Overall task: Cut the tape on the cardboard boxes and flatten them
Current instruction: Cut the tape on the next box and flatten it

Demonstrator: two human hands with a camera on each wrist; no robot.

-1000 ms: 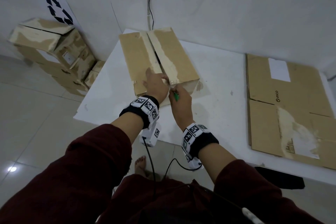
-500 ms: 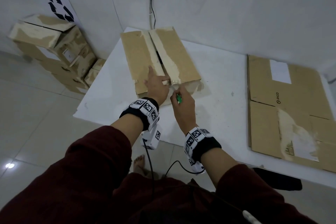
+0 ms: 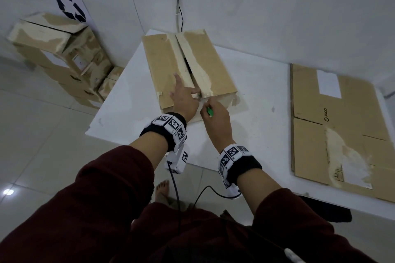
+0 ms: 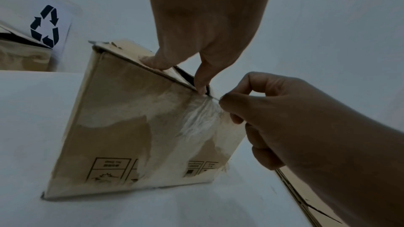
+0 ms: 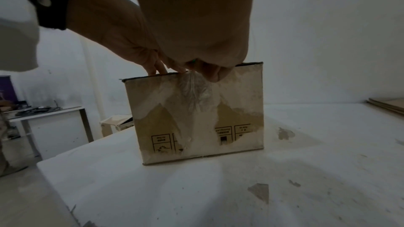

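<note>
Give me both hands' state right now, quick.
Left hand: open, fingers pressing the cardboard box top by the seam.
Right hand: closed, grip on a green-handled cutter at the box's taped front edge.

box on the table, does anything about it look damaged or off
Yes. The cardboard box has its brown outer layer torn away in pale ragged patches on the near side and along the top seam, and wrinkled clear tape bunches below the top edge, where the right hand holds a green cutter.
</note>
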